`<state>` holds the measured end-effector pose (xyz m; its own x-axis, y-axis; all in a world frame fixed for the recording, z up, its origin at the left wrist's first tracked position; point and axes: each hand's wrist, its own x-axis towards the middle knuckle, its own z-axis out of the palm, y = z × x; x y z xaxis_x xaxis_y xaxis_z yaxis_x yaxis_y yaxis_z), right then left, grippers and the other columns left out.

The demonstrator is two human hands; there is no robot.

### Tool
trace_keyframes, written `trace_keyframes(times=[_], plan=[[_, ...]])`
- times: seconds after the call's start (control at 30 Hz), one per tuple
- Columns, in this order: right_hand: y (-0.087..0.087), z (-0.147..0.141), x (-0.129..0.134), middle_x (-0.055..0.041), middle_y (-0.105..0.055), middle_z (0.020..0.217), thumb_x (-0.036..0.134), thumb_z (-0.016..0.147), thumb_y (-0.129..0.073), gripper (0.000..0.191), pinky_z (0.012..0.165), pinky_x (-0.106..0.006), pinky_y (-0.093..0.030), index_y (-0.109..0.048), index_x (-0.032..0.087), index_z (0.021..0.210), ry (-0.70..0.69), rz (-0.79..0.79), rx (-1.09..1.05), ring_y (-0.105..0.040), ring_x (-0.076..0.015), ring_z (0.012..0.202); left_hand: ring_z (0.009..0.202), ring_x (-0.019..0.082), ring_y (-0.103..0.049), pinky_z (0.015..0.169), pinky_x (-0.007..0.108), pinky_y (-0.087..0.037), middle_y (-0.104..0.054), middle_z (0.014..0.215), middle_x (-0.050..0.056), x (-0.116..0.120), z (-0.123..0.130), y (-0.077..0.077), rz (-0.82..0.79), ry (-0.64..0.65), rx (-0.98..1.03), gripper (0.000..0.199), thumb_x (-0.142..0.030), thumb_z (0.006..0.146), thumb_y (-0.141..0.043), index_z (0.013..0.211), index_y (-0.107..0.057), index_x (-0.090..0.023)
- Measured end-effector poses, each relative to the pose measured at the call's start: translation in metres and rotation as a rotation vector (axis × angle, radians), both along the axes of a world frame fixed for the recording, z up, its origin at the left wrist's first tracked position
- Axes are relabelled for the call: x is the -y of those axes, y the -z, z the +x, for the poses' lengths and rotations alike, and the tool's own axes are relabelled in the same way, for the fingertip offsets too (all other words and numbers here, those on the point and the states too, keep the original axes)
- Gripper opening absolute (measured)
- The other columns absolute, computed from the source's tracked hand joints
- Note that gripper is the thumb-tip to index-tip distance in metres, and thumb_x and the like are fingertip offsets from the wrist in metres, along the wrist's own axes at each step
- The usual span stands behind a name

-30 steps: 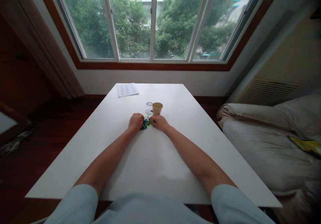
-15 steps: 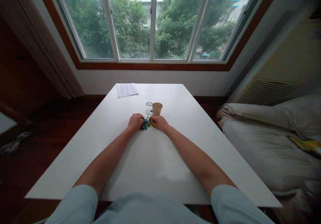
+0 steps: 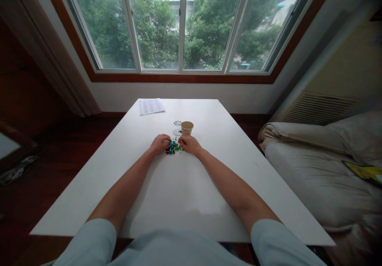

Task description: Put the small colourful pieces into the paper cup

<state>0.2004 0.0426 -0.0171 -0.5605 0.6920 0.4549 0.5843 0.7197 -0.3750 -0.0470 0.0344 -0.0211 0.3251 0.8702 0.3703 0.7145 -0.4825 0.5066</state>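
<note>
A loose heap of small blue, green and dark pieces [image 3: 173, 147] lies on the white table, too small to name exactly. My left hand [image 3: 160, 143] is at the heap's left side, fingers curled in and fingertips pressed together; what they hold, if anything, is hidden. At the right side of the heap, my right hand [image 3: 190, 144] is closed in a pinch, its fingertips over the pieces; its grip is too small to make out. Just behind my right hand stands a tan paper cup [image 3: 187, 128], upright. A clear stemmed glass [image 3: 177, 132] is beside the cup on its left.
Printed sheets of paper [image 3: 151, 106] lie at the far left corner of the white table [image 3: 179, 202]. To the right is a sofa with a pale cover [image 3: 316, 170]. Beyond the table are a wall and a wide window [image 3: 182, 27].
My left hand has drawn slightly left, and my right hand has shifted a little to the right. More of the heap shows between them. The cup and the glass have stayed put.
</note>
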Motion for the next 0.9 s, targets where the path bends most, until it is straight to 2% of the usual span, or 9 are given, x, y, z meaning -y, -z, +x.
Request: trace_keyframes(times=[0.2, 0.3, 0.57, 0.8, 0.9], plan=[[-0.002, -0.001, 0.003, -0.0026, -0.064, 0.089, 0.024, 0.084, -0.069, 0.012, 0.074, -0.024, -0.039, -0.071, 0.021, 0.095, -0.076, 0.008, 0.064, -0.056, -0.0155, 0.083, 0.103, 0.019, -0.065, 0.102, 0.033, -0.048, -0.074, 0.105, 0.004, -0.001, 0.0, 0.004, 0.035, 0.021, 0.01, 0.019, -0.019, 0.076, -0.063, 0.087, -0.078, -0.023], [-0.004, -0.002, 0.004, -0.0036, -0.066, 0.093, 0.026, 0.085, -0.069, 0.011, 0.075, -0.025, -0.04, -0.072, 0.021, 0.095, -0.049, 0.007, 0.105, -0.057, -0.0165, 0.086, 0.102, 0.019, -0.065, 0.101, 0.033, -0.048, -0.074, 0.105, 0.005, -0.001, 0.0, 0.004, 0.038, 0.024, 0.015, 0.017, -0.02, 0.077, -0.064, 0.087, -0.078, -0.023], [-0.01, -0.001, 0.007, -0.0054, -0.068, 0.1, 0.017, 0.089, -0.061, 0.015, 0.078, -0.026, -0.042, -0.072, 0.022, 0.097, 0.066, 0.0, 0.125, -0.059, -0.0178, 0.091, 0.103, 0.021, -0.063, 0.102, 0.037, -0.046, -0.073, 0.105, 0.005, 0.005, 0.003, -0.001, 0.016, -0.032, 0.008, 0.014, -0.023, 0.08, -0.065, 0.089, -0.076, -0.022], [-0.01, -0.003, 0.008, -0.0045, -0.064, 0.094, 0.025, 0.086, -0.068, 0.013, 0.079, -0.026, -0.042, -0.073, 0.022, 0.098, -0.06, 0.032, 0.142, -0.059, -0.0178, 0.09, 0.104, 0.022, -0.062, 0.102, 0.038, -0.044, -0.073, 0.102, 0.006, 0.006, 0.004, -0.004, 0.072, -0.031, 0.035, 0.013, -0.024, 0.087, -0.062, 0.091, -0.074, -0.022], [-0.009, -0.003, 0.007, -0.004, -0.063, 0.093, 0.025, 0.086, -0.069, 0.014, 0.079, -0.026, -0.042, -0.073, 0.022, 0.098, -0.07, 0.039, 0.144, -0.058, -0.0179, 0.091, 0.103, 0.022, -0.061, 0.101, 0.038, -0.044, -0.072, 0.102, 0.005, 0.006, 0.005, -0.004, 0.093, -0.051, 0.042, 0.012, -0.024, 0.088, -0.062, 0.092, -0.073, -0.022]])
